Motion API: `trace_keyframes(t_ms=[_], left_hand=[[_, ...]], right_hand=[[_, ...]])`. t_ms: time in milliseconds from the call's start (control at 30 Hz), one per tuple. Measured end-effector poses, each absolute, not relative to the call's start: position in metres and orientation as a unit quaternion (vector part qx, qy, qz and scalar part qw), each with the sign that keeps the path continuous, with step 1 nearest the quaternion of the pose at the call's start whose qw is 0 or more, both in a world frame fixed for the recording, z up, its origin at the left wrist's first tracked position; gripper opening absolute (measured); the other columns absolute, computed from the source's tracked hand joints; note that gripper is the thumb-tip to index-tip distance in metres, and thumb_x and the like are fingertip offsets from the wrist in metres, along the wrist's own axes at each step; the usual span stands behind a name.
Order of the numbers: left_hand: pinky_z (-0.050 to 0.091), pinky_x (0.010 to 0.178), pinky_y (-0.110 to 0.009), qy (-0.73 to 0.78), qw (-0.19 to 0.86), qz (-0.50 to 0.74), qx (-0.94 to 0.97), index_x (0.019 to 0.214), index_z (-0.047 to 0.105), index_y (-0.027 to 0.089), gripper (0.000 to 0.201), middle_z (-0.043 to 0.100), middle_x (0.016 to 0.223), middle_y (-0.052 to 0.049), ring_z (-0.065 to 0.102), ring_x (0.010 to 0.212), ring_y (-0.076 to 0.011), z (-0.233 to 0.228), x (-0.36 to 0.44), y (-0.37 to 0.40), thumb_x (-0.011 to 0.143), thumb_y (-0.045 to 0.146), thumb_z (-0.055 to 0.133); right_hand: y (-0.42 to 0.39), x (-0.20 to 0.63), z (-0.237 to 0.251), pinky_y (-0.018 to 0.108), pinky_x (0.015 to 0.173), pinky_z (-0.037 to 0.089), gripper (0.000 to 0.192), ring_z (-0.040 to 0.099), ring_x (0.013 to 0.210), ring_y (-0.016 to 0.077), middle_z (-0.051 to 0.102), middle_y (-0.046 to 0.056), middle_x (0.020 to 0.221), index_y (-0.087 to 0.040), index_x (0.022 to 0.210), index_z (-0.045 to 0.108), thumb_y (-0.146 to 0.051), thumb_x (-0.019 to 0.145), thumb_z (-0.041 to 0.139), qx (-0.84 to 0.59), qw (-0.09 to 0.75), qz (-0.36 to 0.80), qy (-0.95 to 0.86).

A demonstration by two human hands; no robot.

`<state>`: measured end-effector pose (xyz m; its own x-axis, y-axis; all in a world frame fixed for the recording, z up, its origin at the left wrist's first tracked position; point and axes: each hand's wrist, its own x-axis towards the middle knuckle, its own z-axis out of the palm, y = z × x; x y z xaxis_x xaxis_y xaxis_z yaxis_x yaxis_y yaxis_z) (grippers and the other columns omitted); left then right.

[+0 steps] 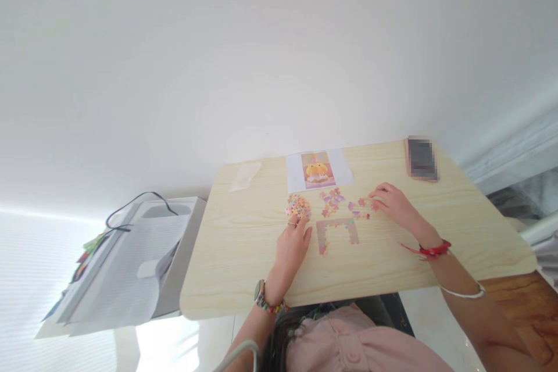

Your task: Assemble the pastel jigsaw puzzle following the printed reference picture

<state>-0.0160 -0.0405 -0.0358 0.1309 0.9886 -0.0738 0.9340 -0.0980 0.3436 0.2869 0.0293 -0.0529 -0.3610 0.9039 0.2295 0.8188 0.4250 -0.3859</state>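
Here two open hands, left hand (pixel 291 247) and right hand (pixel 394 204), touch loose puzzle pieces (pixel 332 201).

Both hands (pixel 293 247) (pixel 394 204) touch puzzle pieces (pixel 332 200).

1. Your table (pixel 244 256) is pale yellow-cream wood with fine streaky grain.
2. On it, the loose puzzle pieces (pixel 333 200) are a mix of pink, purple and orange.
3. The heap of pieces (pixel 298 206) at the table's left of these is speckled orange, pink and white.
4. The joined puzzle frame (pixel 336 231) nearer you on the table is dusty pink-mauve with orange specks.
5. The reference picture (pixel 318 170) at the table's far edge shows a yellow-orange figure on pink, with a white border.
6. The phone (pixel 421 158) at the table's far right corner is grey in a pinkish case.
7. Your right hand (pixel 394 203) has a red cord at the wrist; your left hand (pixel 291 247) has a multicoloured bead bracelet.
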Motion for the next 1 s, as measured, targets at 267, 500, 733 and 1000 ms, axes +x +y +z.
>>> trace_keyframes(t_ms=[267, 500, 733, 1000], left_hand=[[0.045, 0.067, -0.024, 0.640, 0.153, 0.082, 0.748, 0.107, 0.053, 0.020, 0.025, 0.055, 0.105, -0.007, 0.058, 0.082, -0.0145, -0.036, -0.013, -0.036, 0.086, 0.026, 0.040], [0.045, 0.065, -0.025, 0.644, 0.144, 0.089, 0.746, 0.108, 0.053, 0.021, 0.026, 0.055, 0.105, -0.007, 0.058, 0.077, -0.0142, -0.037, -0.011, -0.033, 0.086, 0.026, 0.041], [0.045, 0.065, -0.024, 0.652, 0.141, 0.093, 0.739, 0.111, 0.052, 0.022, 0.028, 0.055, 0.106, -0.007, 0.058, 0.075, -0.0136, -0.038, -0.014, -0.031, 0.085, 0.025, 0.041], [0.044, 0.063, -0.023, 0.660, 0.139, 0.102, 0.731, 0.112, 0.052, 0.024, 0.030, 0.054, 0.104, -0.006, 0.057, 0.072, -0.0122, -0.038, -0.021, -0.030, 0.085, 0.023, 0.040]], right_hand=[[0.012, 0.309, -0.061, 0.037, 0.080, 0.044, 0.021, 0.054, 0.086, 0.0212, 0.055, 0.008, 0.089, -0.019, 0.087, 0.062, -0.024, 0.082, 0.043, -0.583, 0.252, 0.099, -0.766], [0.004, 0.299, -0.056, 0.036, 0.079, 0.044, 0.019, 0.054, 0.084, 0.0196, 0.055, 0.007, 0.088, -0.020, 0.086, 0.063, -0.023, 0.081, 0.044, -0.577, 0.236, 0.131, -0.771], [0.009, 0.267, -0.051, 0.033, 0.075, 0.044, 0.019, 0.054, 0.080, 0.0177, 0.056, 0.006, 0.087, -0.020, 0.087, 0.063, -0.019, 0.081, 0.046, -0.537, 0.228, 0.149, -0.798], [0.016, 0.283, -0.063, 0.037, 0.076, 0.043, 0.018, 0.053, 0.087, 0.0226, 0.055, 0.009, 0.090, -0.019, 0.092, 0.060, -0.028, 0.078, 0.051, -0.578, 0.213, 0.084, -0.783]])
